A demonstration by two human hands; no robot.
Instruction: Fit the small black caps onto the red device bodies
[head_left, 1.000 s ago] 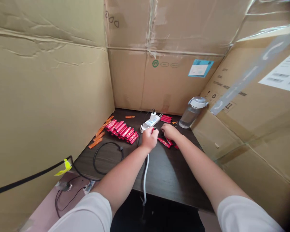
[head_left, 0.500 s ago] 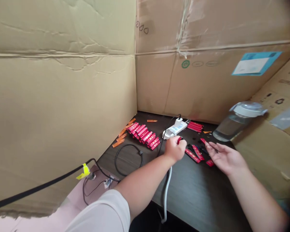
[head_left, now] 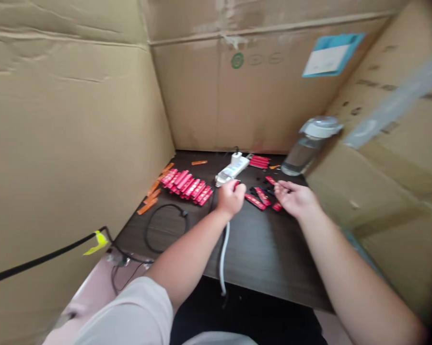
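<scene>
The left hand (head_left: 230,198) forms a narrow grip: its fingers curl closed around a small glossy red strip (head_left: 236,184), and only the tip of the strip shows, the rest being hidden by the fingers. This grip sits just in front of a white plastic power strip (head_left: 233,168), which lies on a dark wood-grain surface (head_left: 266,254).

The right hand (head_left: 295,199) forms a wide grip, with fingers spread and nothing visibly held. Its fingertips (head_left: 278,187) are just beside a loose group of flat red strips (head_left: 256,198). Small black parts (head_left: 263,192) lie among these strips, but they are too small and blurred to identify.

Left of the hands, a dense block of overlapping flat red strips (head_left: 185,186) lies in slanted rows, with thin orange sticks (head_left: 148,202) scattered along its far-left side. A coil of round black cable (head_left: 163,225) rests nearer the front edge of the surface, and a round white cable (head_left: 223,254) runs from beneath the left wrist over that edge — its upper end is hidden by the hand. A smaller stack of red strips (head_left: 259,161) lies behind the power strip. A clear plastic bottle with a white lid (head_left: 309,146) stands at the far right, just beside corrugated cardboard walls (head_left: 72,143).
</scene>
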